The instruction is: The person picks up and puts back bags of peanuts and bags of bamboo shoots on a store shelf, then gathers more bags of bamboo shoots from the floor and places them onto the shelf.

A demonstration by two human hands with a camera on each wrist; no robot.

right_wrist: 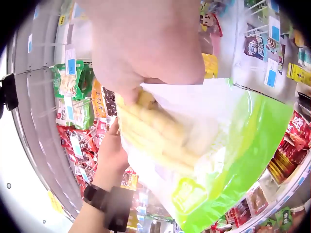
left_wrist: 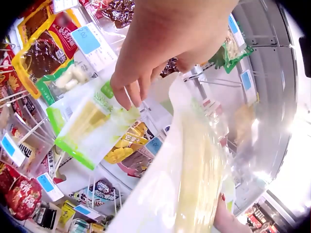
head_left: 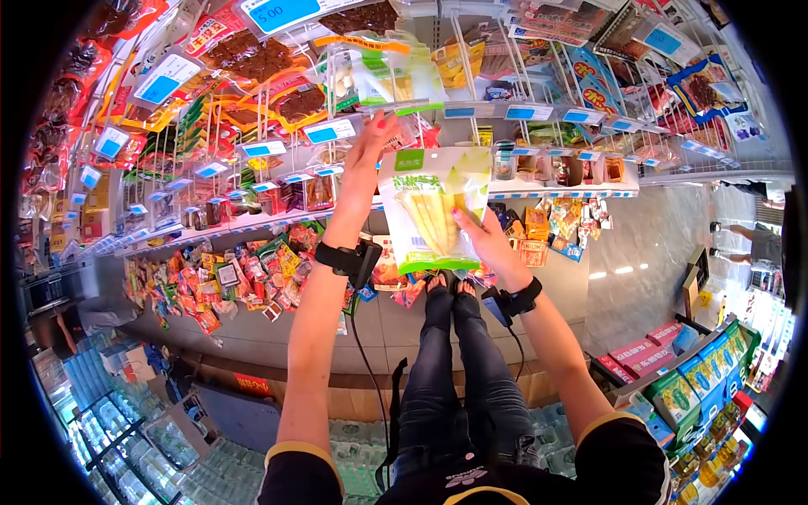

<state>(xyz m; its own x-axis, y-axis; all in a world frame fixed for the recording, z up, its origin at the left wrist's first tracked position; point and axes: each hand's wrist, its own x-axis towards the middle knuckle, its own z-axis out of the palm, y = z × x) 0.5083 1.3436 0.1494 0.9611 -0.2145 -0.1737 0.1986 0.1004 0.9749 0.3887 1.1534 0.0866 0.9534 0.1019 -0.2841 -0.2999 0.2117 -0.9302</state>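
Observation:
A white-and-green bag of pale yellow bamboo shoots (head_left: pixel 425 206) is upright in front of me. My right hand (head_left: pixel 497 248) grips it by its side edge, thumb on the front and the other fingers hidden behind. In the right wrist view the bag (right_wrist: pixel 204 194) fills much of the frame. My left hand (head_left: pixel 368 156) reaches up to the rack. In the left wrist view its fingers (left_wrist: pixel 138 90) point down over the top corner of a similar bag hanging there (left_wrist: pixel 90 124), with the thumb apart from them.
Racks of hooks with hanging snack bags (head_left: pixel 299 101) and blue price tags (head_left: pixel 330 130) stretch ahead. Below is a shelf edge (head_left: pixel 539 194). Many snack packets (head_left: pixel 244 273) lie piled on the floor under it. Boxed goods (head_left: pixel 699 379) stand at the right.

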